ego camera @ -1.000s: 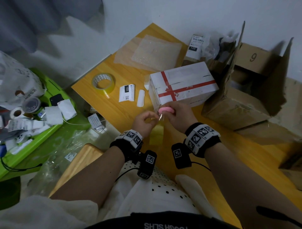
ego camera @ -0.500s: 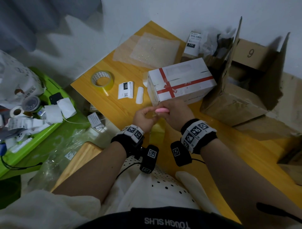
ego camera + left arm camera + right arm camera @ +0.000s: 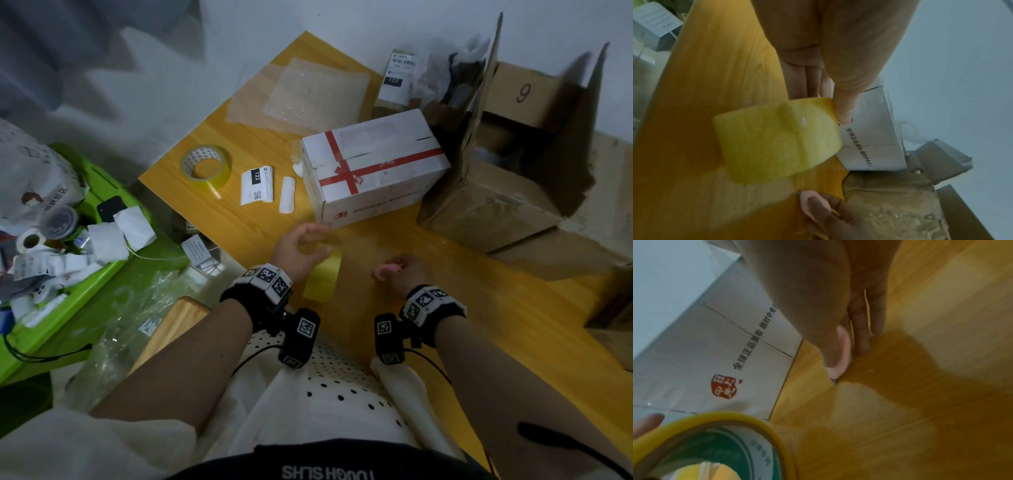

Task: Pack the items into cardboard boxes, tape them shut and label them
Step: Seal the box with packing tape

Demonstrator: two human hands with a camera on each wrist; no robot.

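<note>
Yellow wooden surface point(image 3: 428, 308) carries the white box point(image 3: 373, 164), while the left hand point(image 3: 298, 246) pinches a cut tape strip point(image 3: 323, 277) for sealing and the right hand point(image 3: 404, 270) grips a pink cutter point(image 3: 385, 270).

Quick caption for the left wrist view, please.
Left hand pinches a cut yellow tape strip above the wooden table, white box just beyond.

Brown carton point(image 3: 524, 92) — "9"; label slip point(image 3: 257, 185) — "122".
</note>
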